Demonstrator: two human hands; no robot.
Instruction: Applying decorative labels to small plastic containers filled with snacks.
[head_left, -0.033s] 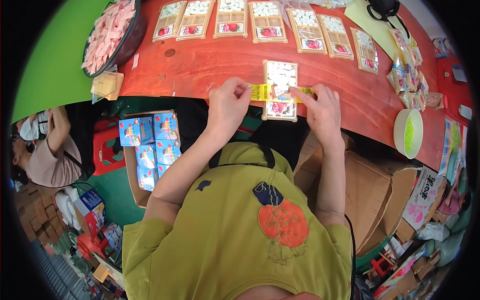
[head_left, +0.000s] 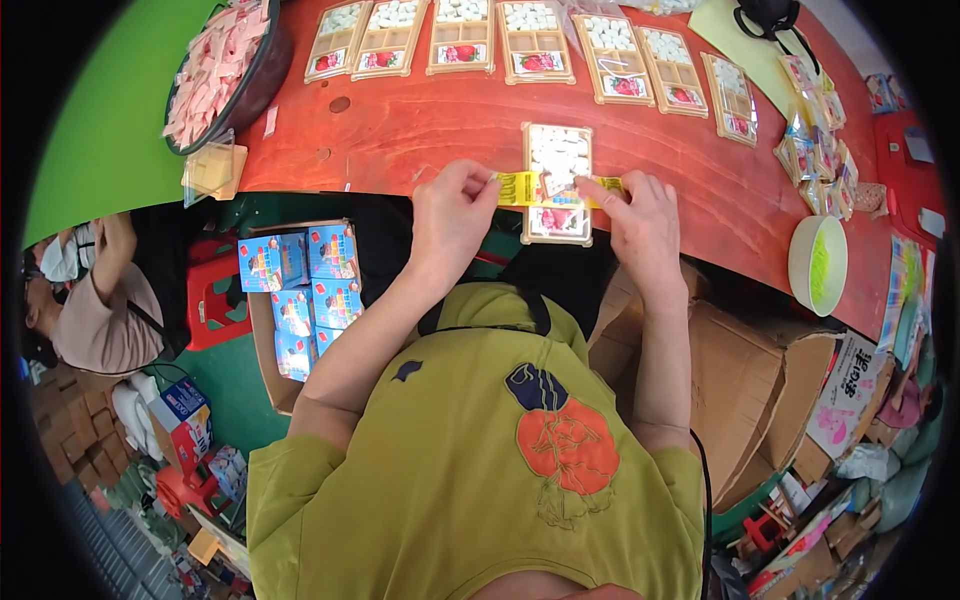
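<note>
Desk (head_left: 420,130): red-brown, glossy, a few darker spots.

Tray (head_left: 557,185) at the desk edge: tan rim, white pieces in its upper part, a red-and-green picture panel in its lower part.

Strip (head_left: 530,188) across the tray, between left hand (head_left: 452,215) and right hand (head_left: 640,222): bright yellow with small dark print.

Row of 7 trays (head_left: 540,40) at the far side: same tan, white and red scheme.

Round basin (head_left: 255,85): dark rim, filled with pale pink and white packets.

Bowl (head_left: 815,265): white outside, lime green inside.

Boxes (head_left: 300,290) below the desk: blue with multicoloured pictures.

Shirt (head_left: 420,480): olive-yellow, with an orange-red round motif topped in navy.

Stool (head_left: 215,300): red.

Floor (head_left: 110,110): vivid green.
</note>
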